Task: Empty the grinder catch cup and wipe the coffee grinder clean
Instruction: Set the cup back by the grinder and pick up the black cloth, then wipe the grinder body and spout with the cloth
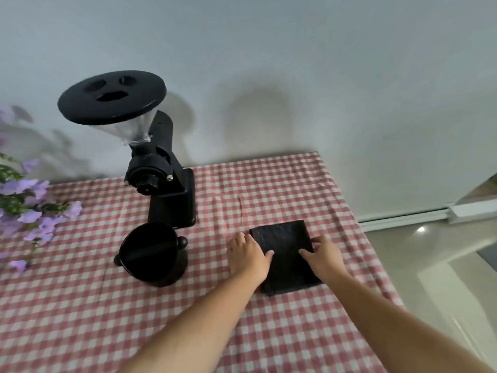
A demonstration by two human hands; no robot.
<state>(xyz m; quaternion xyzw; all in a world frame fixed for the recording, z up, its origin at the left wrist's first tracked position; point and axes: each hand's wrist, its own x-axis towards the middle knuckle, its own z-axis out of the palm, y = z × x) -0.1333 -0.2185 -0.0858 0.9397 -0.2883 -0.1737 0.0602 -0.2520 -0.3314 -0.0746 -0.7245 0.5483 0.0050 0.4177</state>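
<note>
Both our hands lie flat and apart on the black cloth (282, 238), left hand (248, 255) on its left edge, right hand (322, 255) on its right. Left of it stands the cup (153, 257), just before the grinder (164, 184), on the checked tablecloth (80, 305).

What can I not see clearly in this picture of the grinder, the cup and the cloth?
Catch cup bottom, head view: black inside and in shadow, so grounds cannot be told.
Coffee grinder back, head view: turned away from the camera.
Black cloth side edges: under the left hand and right hand.
Flowers: cut by the left edge.
</note>
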